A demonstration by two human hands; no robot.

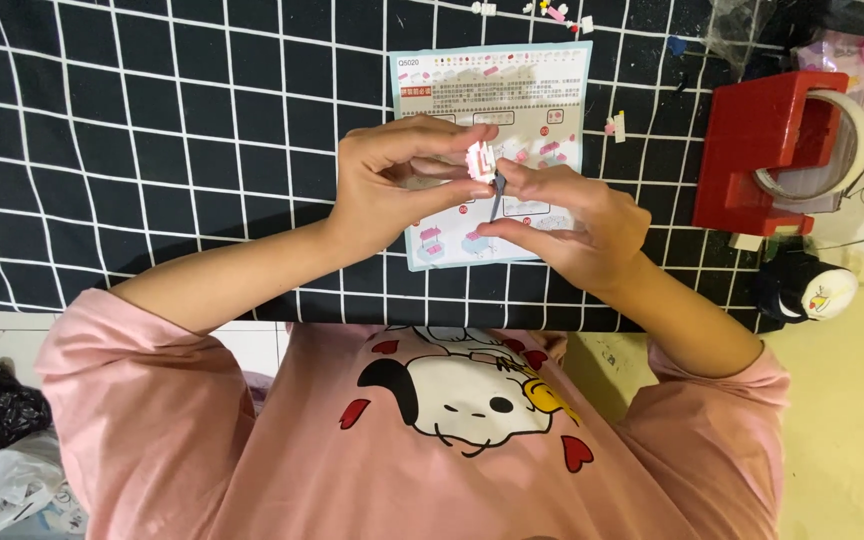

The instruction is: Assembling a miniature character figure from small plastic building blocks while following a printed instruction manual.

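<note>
Apparently both hands meet over the instruction sheet (pixel 489 150), so the pictured steps sit right beneath the fingers for easy checking. The left hand (pixel 392 185) pinches a small pink-and-white brick model (pixel 480 160) between thumb and fingertips, raised off the bench (pixel 152 150) and turned toward the other hand. The right hand (pixel 577 220) has its fingers pressed together around a thin grey tool (pixel 497 195), whose tip touches the model's lower edge; it is likely gripped low down for control. The model looks tiny and blocky, white with pink parts, its details too small to tell. Beyond the fingers, at the far edge of the checked cloth, lie loose small pieces (pixel 557 12). Well off to the right of the right hand stands a red tape dispenser (pixel 767 150), with a round black-and-white object (pixel 807 288) near it.
</note>
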